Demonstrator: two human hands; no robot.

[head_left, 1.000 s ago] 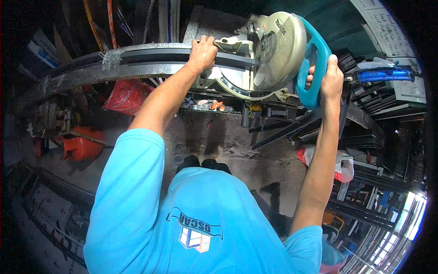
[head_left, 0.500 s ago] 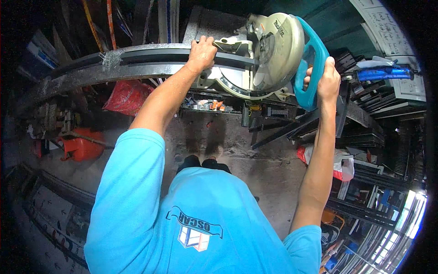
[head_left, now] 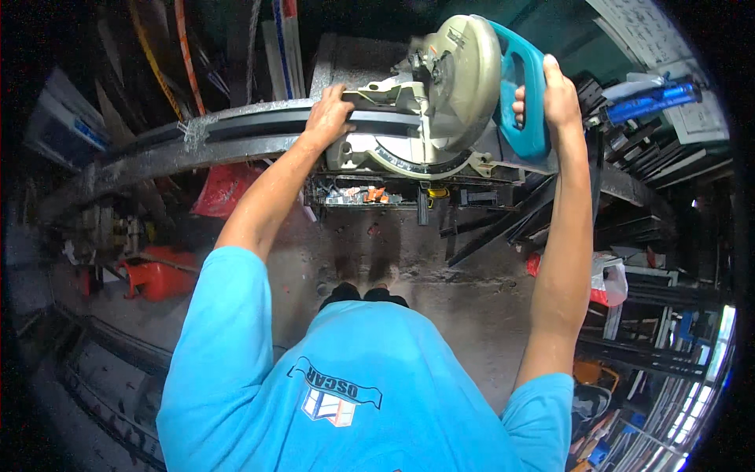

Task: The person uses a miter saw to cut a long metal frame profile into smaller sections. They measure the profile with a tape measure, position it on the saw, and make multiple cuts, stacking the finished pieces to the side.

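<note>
A mitre saw point(head_left: 469, 86) with a pale blade guard stands on the bench ahead of me. My right hand point(head_left: 560, 98) is closed round its teal handle point(head_left: 528, 94). A long dark bar-like profile point(head_left: 252, 124) lies along the saw's fence point(head_left: 387, 88) and runs off to the left. My left hand point(head_left: 327, 118) is closed over that profile, just left of the saw's curved base point(head_left: 409, 161); its thumb is on the near side. The profile's right end reaches the blade area, where the guard hides the blade's edge.
A long dusty support rail point(head_left: 185, 161) curves off to the left. Below the saw, a shelf point(head_left: 362, 197) holds small orange and white pieces. Dark metal lengths point(head_left: 503, 220) lean at the right, near a blue tool point(head_left: 653, 102). A red container point(head_left: 161, 275) stands on the floor.
The whole view has shifted slightly. Relative to the saw's base, the handle and my right hand have moved farther from me. My left hand still grips the profile.
</note>
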